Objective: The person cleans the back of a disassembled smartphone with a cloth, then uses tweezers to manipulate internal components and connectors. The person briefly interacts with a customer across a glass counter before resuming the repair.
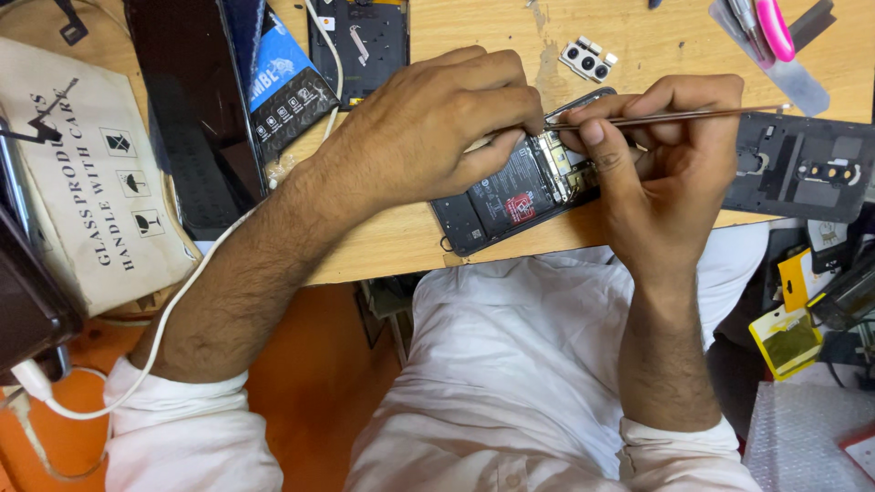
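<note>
A pale wooden bench [428, 241] fills the upper part of the view, its surface worn and scuffed, lit evenly with only soft shadows. Below its front edge lies an orange floor [310, 364]. Right of the bench, past its end, sits a sheet of bubble wrap [807, 428] with yellow packets [786, 339] just above it.

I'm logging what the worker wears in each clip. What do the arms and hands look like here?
Both arms wear white sleeves, rolled up so the forearms are bare and hairy. The left hand and the right hand are bare: no gloves, rings, watch or wrist strap in view.
</note>
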